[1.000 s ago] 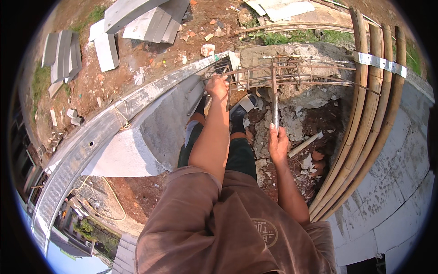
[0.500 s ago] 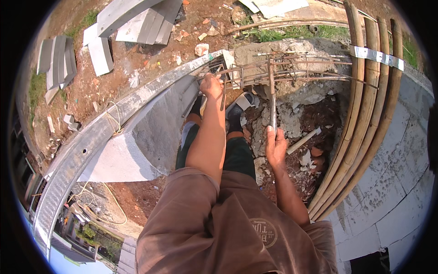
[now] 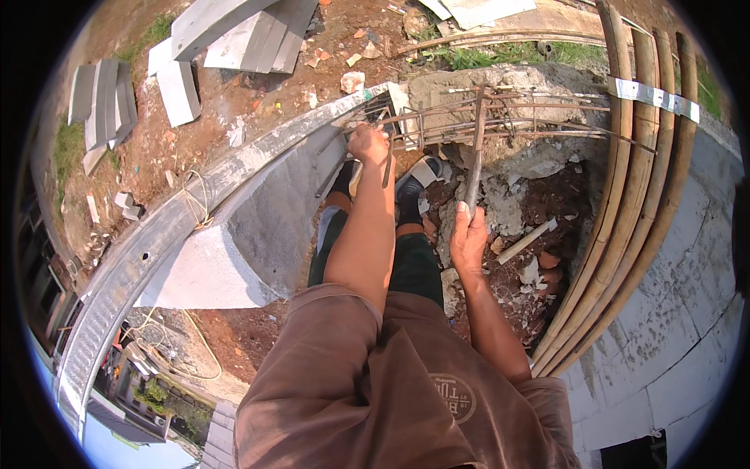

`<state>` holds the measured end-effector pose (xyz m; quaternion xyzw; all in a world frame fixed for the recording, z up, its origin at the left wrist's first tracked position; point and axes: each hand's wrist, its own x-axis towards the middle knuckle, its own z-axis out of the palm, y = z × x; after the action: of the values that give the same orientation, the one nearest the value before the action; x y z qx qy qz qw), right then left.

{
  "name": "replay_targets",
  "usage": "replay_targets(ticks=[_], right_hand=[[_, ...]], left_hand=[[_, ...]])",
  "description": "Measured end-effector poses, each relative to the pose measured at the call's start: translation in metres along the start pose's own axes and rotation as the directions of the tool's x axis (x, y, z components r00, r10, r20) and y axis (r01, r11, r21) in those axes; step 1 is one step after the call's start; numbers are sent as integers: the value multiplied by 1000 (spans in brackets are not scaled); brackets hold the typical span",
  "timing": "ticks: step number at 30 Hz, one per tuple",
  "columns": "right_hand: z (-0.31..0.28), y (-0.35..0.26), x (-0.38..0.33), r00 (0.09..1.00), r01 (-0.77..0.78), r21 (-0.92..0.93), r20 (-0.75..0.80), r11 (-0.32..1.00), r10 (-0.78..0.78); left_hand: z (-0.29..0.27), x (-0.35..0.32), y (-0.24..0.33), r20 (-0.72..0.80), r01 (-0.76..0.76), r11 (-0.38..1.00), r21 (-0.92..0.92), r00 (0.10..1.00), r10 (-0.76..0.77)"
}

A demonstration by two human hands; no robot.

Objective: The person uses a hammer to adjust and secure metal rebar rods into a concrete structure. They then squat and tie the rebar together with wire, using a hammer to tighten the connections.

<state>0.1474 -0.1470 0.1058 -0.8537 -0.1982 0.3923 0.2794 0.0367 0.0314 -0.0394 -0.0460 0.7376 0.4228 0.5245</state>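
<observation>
Rebar cage [image 3: 500,117] of rusty steel rods, laid level across the top of a rough concrete footing [image 3: 516,78], gripped at both ends of the reach. Left hand [image 3: 367,143] closed in a fist around the cage's near-left corner, fingers wrapped over a thin rod. Right hand [image 3: 467,238] curled around the lower end of a long upright bar [image 3: 474,168] rising to meet the cage from below, thumb pressed along it. Beneath the cage, two dark shoes [image 3: 406,184] planted among broken concrete and red earth. Left of the cage, a grey concrete wall [image 3: 195,219] running diagonally, a loop of wire [image 3: 199,199] lying on its top. Right of the cage, a bundle of bamboo poles [image 3: 633,180] leaning in a curve. Beyond the cage, stacked grey slabs [image 3: 234,35] on bare ground.
</observation>
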Motion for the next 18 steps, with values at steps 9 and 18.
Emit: replay_targets(ticks=[9, 18], right_hand=[[-4, -3, -3, 999, -31, 80, 37, 996, 28], [-1, 0, -4, 987, -52, 9, 152, 999, 50]], left_hand=[[-1, 0, 4, 11, -57, 991, 121, 998, 56], [-2, 10, 3, 9, -63, 991, 122, 998, 62]])
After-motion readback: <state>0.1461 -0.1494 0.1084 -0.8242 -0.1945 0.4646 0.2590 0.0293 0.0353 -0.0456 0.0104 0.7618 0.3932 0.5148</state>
